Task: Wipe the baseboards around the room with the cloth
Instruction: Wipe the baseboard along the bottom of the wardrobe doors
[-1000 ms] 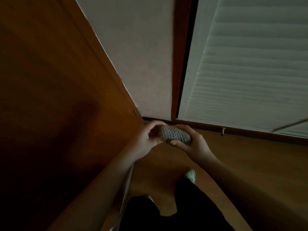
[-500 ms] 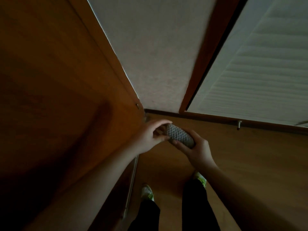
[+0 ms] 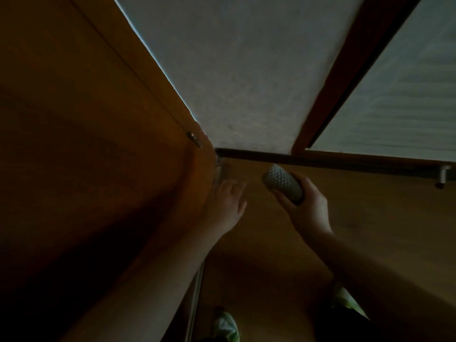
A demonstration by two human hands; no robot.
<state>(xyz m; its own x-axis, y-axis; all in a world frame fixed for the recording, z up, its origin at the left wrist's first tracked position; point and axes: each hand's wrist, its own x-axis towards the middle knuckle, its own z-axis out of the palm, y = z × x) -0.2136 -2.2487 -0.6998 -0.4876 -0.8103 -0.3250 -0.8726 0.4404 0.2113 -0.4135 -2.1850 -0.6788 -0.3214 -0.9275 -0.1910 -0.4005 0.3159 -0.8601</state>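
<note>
My right hand (image 3: pixel 304 208) grips a folded grey waffle-textured cloth (image 3: pixel 282 182), its end pointing up toward the dark brown baseboard (image 3: pixel 259 156) that runs along the foot of the white wall. The cloth hangs just short of the baseboard, apart from it. My left hand (image 3: pixel 228 202) is off the cloth, fingers straight and spread, lying against the lower edge of the wooden door (image 3: pixel 98 169) near the corner.
A brown door frame (image 3: pixel 328 99) rises to the right of the wall, beside a white ribbed panel (image 3: pixel 399 99). A metal door stop (image 3: pixel 443 177) sticks out at the far right. Wooden floor (image 3: pixel 370 218) lies below; my feet show at the bottom.
My left hand let go of the cloth and moved left to the door's edge. My right hand carried the cloth up toward the baseboard. The view dropped closer to the corner.
</note>
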